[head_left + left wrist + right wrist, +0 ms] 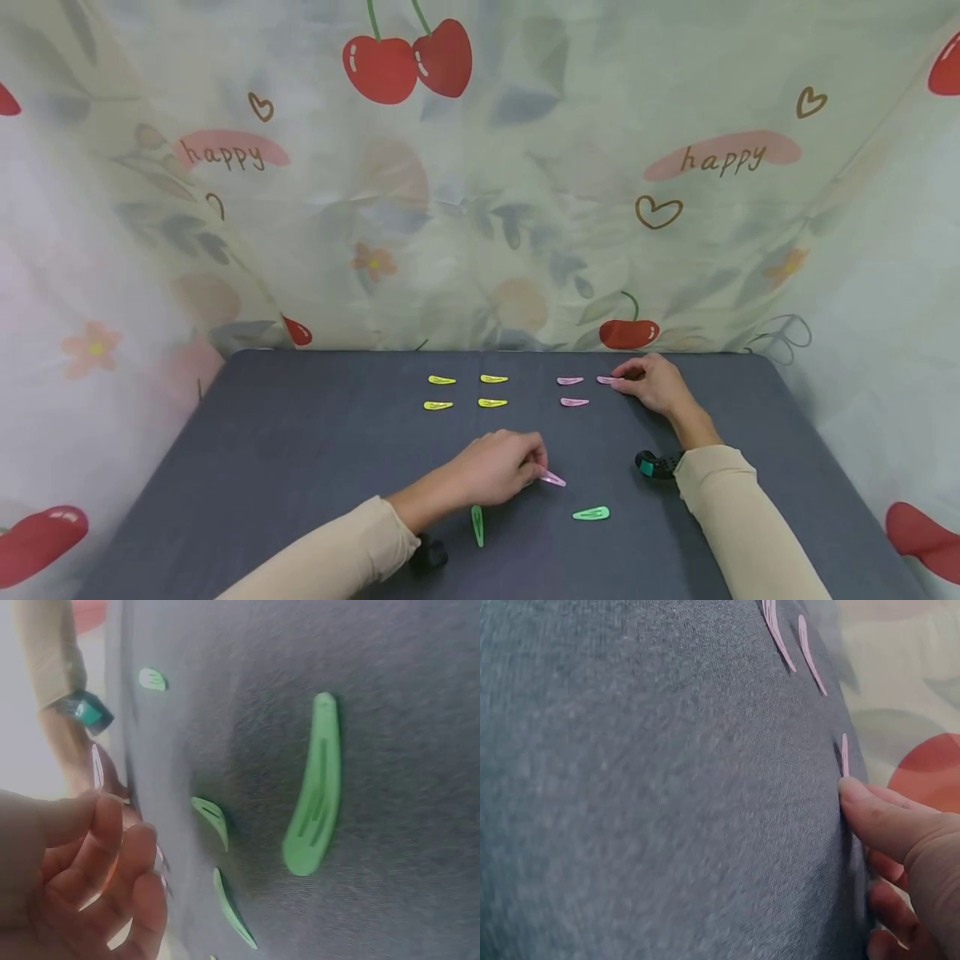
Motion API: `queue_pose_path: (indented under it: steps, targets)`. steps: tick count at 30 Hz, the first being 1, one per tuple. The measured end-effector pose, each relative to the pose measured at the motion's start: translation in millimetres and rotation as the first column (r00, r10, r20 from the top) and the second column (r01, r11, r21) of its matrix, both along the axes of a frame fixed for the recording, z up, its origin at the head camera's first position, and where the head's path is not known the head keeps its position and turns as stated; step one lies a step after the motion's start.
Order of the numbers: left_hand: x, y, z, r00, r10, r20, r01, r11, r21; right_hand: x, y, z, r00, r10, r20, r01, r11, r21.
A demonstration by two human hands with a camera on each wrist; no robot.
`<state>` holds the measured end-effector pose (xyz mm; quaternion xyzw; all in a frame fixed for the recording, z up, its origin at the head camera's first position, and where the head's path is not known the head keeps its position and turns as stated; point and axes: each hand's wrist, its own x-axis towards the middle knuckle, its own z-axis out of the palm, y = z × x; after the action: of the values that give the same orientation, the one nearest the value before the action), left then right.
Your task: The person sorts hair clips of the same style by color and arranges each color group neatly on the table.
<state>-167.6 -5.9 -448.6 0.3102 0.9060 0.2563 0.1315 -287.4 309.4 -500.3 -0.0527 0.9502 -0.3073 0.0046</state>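
Observation:
My left hand (491,468) pinches one end of a pink hair clip (553,478) between thumb and fingers, above the middle of the table. In the left wrist view that pink clip points up from the fingertips. At the back right, my right hand (660,387) holds another pink hair clip (606,380) by its right end, low at the tabletop. Two more pink clips (570,381) lie left of it, one behind the other. Green hair clips (313,787) lie near my left hand; the head view shows only two, with the arm likely covering others.
Several yellow hair clips (493,379) lie in two rows left of the pink ones. The dark grey table (300,475) ends at a patterned curtain (465,275) behind. Each wrist wears a black band (658,465).

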Motion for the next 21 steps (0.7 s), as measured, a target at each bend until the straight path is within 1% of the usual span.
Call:
queue_pose_path:
  steps: [4, 6, 8, 11, 16, 19, 21]
  targets:
    - [-7.5, 7.7, -2.1, 1.000, 0.027, 0.007, -0.027, 0.998, 0.059, 0.1, 4.2, -2.6, 1.000, 0.023, -0.020, -0.022, 1.000, 0.010]
    - [-13.6, 12.2, -4.0, 0.999, 0.049, -0.008, -0.048, 0.995, 0.082, -0.2, 6.6, -3.8, 1.000, 0.027, -0.009, -0.027, 1.000, -0.007]
    - [-22.5, 17.5, -7.3, 0.997, 0.076, -0.016, -0.074, 0.992, 0.104, -0.5, 8.4, -4.1, 1.000, 0.029, 0.010, -0.029, 0.999, -0.022]
    - [-37.7, 25.7, -9.2, 0.993, 0.120, -0.020, -0.116, 0.984, 0.136, -1.8, 9.9, -3.3, 0.998, 0.027, 0.048, -0.026, 0.999, -0.036]
    - [-61.2, 39.4, -8.7, 0.980, 0.191, 0.054, -0.198, 0.959, 0.202, -4.8, 9.2, -1.3, 0.996, 0.025, 0.084, -0.023, 0.999, -0.030]
    - [-71.0, 48.1, -8.0, 0.968, 0.238, 0.079, -0.250, 0.947, 0.202, -5.8, 8.6, -0.6, 0.995, 0.028, 0.092, -0.025, 0.999, -0.029]
    - [-76.3, 54.4, -7.6, 0.962, 0.263, 0.072, -0.272, 0.943, 0.189, -6.5, 8.5, -0.7, 0.995, 0.027, 0.096, -0.025, 0.999, -0.030]
